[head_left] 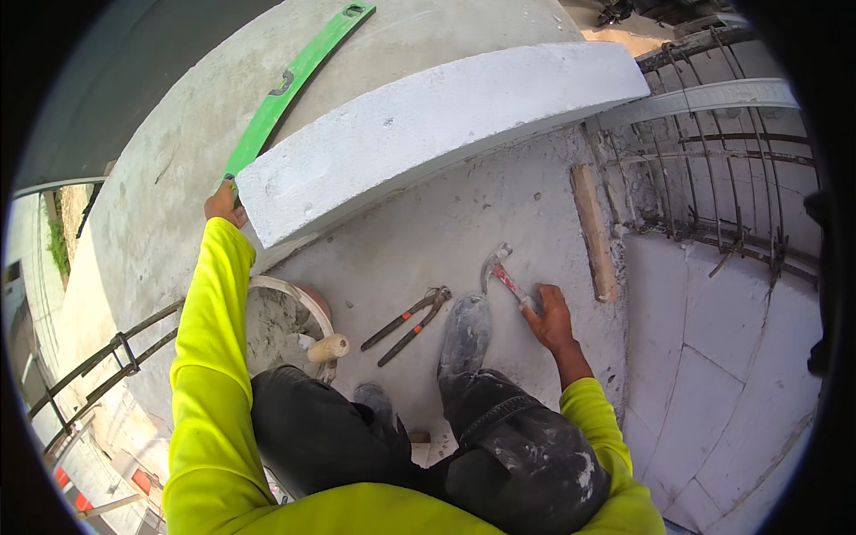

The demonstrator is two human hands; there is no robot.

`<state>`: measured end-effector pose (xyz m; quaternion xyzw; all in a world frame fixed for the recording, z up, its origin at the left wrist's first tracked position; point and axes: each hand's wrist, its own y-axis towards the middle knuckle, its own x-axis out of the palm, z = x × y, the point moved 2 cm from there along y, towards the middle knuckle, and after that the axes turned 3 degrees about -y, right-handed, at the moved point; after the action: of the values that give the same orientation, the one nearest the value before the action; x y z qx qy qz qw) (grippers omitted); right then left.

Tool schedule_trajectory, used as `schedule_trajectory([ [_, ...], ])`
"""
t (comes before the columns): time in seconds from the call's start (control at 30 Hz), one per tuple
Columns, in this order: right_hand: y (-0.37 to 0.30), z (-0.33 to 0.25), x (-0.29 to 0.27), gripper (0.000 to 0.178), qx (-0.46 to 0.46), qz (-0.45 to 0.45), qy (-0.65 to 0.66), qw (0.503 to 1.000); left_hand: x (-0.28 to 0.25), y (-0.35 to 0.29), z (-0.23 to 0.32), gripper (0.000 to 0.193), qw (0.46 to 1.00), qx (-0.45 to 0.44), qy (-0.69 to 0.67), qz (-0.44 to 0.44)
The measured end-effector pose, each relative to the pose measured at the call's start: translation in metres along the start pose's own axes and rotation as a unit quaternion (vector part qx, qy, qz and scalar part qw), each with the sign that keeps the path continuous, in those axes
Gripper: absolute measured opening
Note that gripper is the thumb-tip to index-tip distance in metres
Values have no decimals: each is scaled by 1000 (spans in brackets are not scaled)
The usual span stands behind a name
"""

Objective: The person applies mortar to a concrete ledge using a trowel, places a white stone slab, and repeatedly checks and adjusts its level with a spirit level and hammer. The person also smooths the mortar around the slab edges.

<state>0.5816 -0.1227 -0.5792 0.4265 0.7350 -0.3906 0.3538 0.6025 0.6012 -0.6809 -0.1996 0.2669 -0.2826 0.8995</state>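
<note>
My left hand (226, 207) is closed at the near end of a green spirit level (290, 89), right beside the left end of a long white block (428, 120). The block lies in a row along the concrete, and the level slants away behind it. Low on the right, my right hand (550, 321) has its fingers on the handle end of a claw hammer (510, 281) with a red and grey handle. The hammer's head points away from me, near my boot. Pincers (408, 325) with orange and black handles lie on the floor between my feet and a bucket.
A bucket (321, 308) of grey mortar, with a wooden-handled tool (328, 348) in it, stands by my left knee. A wooden strip (595, 234) lies at right. Beyond are rebar (713, 152) and white blockwork (713, 374). Rebar (125, 352) also juts out at left.
</note>
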Motion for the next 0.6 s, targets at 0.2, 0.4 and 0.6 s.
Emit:
schedule_trajectory([
  [0.2,-14,16,22,43,10,-48,-65,997,10,-81,66,75,988,148,28,-24],
  [0.4,-42,40,27,41,45,-22,-80,996,5,-232,123,131,891,401,73,-201],
  [0.6,-56,57,20,48,100,-48,-41,993,28,-250,118,144,814,501,214,-201],
])
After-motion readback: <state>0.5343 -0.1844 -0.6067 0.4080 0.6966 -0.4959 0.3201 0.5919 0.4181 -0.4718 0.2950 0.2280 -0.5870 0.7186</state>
